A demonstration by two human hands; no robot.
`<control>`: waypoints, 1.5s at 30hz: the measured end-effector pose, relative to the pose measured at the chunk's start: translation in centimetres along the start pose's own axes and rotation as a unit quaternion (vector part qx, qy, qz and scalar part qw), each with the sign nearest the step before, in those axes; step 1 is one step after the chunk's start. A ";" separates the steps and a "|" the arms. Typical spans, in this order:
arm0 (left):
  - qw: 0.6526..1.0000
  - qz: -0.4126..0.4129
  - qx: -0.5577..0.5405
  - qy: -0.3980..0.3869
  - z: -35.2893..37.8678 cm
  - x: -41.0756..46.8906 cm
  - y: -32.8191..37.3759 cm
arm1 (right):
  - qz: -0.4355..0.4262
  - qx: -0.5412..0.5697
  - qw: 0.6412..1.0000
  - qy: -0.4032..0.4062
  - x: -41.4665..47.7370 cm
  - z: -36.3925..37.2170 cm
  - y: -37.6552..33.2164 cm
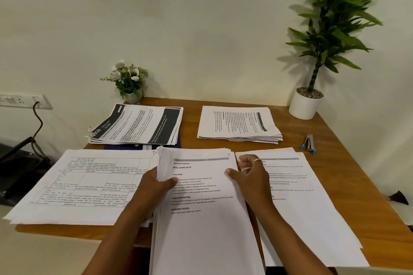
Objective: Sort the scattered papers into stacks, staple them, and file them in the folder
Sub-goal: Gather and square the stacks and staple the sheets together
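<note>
1. I see the left hand gripping the left edge of the middle stack. Its thumb is curled over the top sheet and the other fingers are hidden beneath.
2. The right hand pinches that stack's right edge, with the thumb pressed on the top sheet and the fingers curled behind. A ring sits on one finger.
3. The middle stack lies at the near edge of the table and overhangs it toward the camera. Its top sheet carries printed headings and text.
4. Just left of it, at the near left corner, I make out a grid-printed stack. Just right of it, along the near edge, lies a right stack of text pages.
5. Along the far edge a dark-banner stack rests on a purple folder toward the far left corner. A far stack sits to its right.
6. A stapler lies near the right edge, apart from the papers.
7. A flower pot stands at the far left corner and a tall plant at the far right corner.
</note>
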State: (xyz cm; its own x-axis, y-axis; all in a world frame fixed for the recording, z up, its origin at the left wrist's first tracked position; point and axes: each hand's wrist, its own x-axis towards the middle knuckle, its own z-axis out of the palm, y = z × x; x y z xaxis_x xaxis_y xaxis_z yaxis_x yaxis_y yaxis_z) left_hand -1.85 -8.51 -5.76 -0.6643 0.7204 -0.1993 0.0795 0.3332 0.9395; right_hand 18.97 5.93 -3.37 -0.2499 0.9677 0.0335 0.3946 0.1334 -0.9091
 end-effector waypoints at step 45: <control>1.000 0.024 0.000 0.007 0.3 -0.9 0.6 | 0.088 -0.313 0.945 -0.036 6.8 -14.4 5.4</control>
State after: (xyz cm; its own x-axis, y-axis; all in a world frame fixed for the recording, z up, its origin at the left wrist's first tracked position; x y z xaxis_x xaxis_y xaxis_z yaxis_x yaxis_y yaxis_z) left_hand -0.98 -8.75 -5.13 -0.6700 0.7270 -0.1503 0.1118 0.2989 0.9477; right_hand 32.17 16.31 -2.06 -0.1825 0.9725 -0.1449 0.8761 0.0939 -0.4729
